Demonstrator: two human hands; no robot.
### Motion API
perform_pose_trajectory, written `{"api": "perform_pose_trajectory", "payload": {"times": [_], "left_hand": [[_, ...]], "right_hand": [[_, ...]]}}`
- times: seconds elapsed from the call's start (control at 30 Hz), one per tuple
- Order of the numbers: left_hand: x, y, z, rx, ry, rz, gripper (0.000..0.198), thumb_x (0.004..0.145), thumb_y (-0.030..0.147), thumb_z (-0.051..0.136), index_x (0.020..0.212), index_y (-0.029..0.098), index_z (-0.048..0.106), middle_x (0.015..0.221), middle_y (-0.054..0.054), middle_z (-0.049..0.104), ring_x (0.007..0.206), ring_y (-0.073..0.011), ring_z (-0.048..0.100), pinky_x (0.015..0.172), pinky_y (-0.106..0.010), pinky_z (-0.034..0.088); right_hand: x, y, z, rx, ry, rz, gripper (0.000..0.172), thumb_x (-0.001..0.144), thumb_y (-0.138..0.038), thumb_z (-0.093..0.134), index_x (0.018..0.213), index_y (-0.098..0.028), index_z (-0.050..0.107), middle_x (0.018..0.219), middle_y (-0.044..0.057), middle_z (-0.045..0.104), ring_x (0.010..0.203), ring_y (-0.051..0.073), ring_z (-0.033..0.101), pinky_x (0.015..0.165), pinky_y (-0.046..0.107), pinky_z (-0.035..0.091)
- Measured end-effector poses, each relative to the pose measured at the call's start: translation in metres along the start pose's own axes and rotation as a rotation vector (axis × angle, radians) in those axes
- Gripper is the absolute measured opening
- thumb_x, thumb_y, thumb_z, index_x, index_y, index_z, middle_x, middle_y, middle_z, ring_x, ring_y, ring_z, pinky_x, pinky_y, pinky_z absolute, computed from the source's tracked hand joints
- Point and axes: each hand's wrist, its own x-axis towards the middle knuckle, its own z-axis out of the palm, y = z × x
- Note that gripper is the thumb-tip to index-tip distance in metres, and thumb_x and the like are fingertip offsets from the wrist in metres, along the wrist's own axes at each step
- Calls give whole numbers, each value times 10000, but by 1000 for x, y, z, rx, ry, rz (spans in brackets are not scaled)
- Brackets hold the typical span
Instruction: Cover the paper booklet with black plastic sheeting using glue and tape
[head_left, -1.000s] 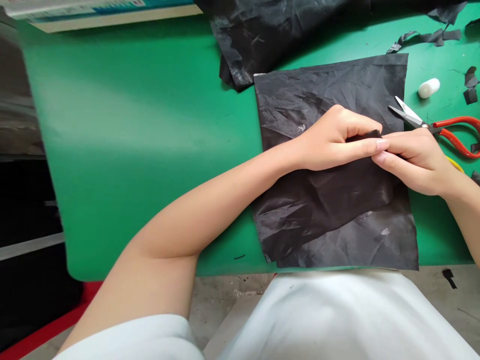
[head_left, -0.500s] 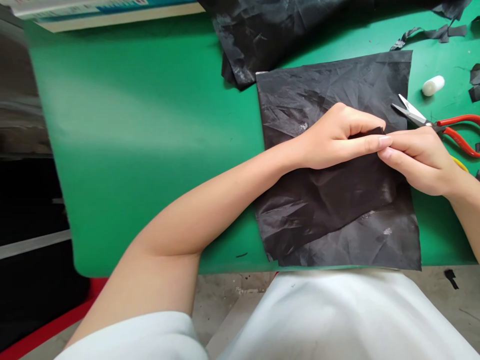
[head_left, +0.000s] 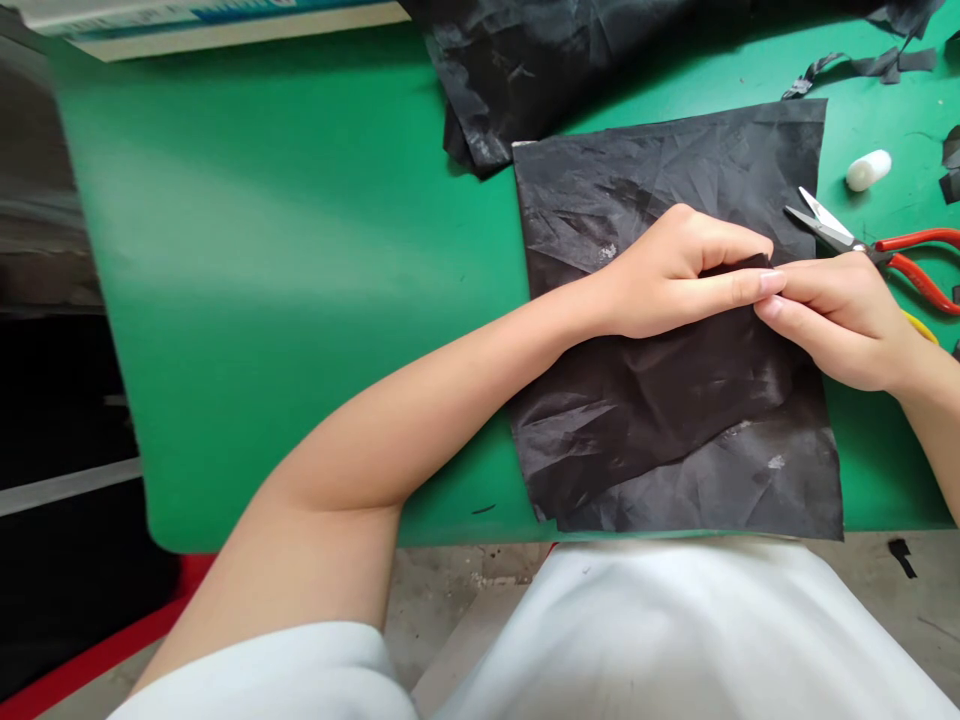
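A creased black fabric piece [head_left: 675,400] lies on the green table, part of it folded over and lifted toward my hands. My left hand [head_left: 690,275] is closed, pinching a raised edge of this fabric between thumb and fingers. Fingertips touching it from the right, my right hand [head_left: 847,315] is closed on the same edge. What lies between the right fingertips is mostly hidden. Just beyond the right hand rest scissors [head_left: 855,242] with red handles, blades apart, their tips over the fabric. A small white cylinder [head_left: 868,171] lies above them.
More black fabric [head_left: 525,80] is heaped at the back of the green table [head_left: 262,250]. Black scraps [head_left: 892,66] lie at the far right. A box [head_left: 225,22] stands at the back left. The table's front edge runs close to my body.
Almost nothing differs. Both hands keep their pinch at the same spot on the fabric, and the view has shifted very slightly.
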Motion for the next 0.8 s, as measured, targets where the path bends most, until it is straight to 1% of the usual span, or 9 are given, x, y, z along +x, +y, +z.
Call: {"api": "perform_pose_trajectory", "payload": {"times": [0.17,0.27,0.43,0.53,0.63,0.8], "left_hand": [[0,1,0,81,-17,-47,441,1004,339,416,614,134,434,637,60,288,614,-22,291,600,-184,275],[0,1,0,129,-34,-48,473,1022,382,371,637,123,463,647,57,301,631,-22,308,621,-179,293],[-1,1,0,110,-19,-26,428,1003,301,421,608,135,428,635,58,304,623,-24,309,619,-184,288],[0,2,0,113,-20,-41,436,1005,329,408,610,147,433,613,52,319,611,-36,341,600,-196,290],[0,2,0,125,-34,-63,447,1009,361,397,611,158,432,590,46,342,614,-49,372,590,-211,295],[0,3,-1,71,-37,-71,419,980,296,461,586,174,389,565,49,357,605,-50,352,582,-232,284]], "right_hand": [[-1,0,0,-17,-4,-3,347,999,-320,478,678,-191,511,536,-44,406,474,75,368,493,253,307],[-2,1,1,-27,-4,-3,336,998,-308,472,685,-192,516,547,-40,428,488,82,396,509,258,318],[-3,1,3,-34,9,-29,297,997,-284,465,720,-199,530,582,-30,490,527,96,462,537,264,339],[-3,1,3,-40,0,-26,301,1002,-302,451,733,-205,543,587,-23,504,538,107,481,547,271,348],[-2,0,3,-47,-6,-14,321,1007,-333,440,732,-209,551,582,-17,503,539,115,482,545,279,351],[-2,-1,4,-72,-5,3,350,1011,-360,427,720,-211,552,566,-13,483,532,117,461,539,286,344]]}}
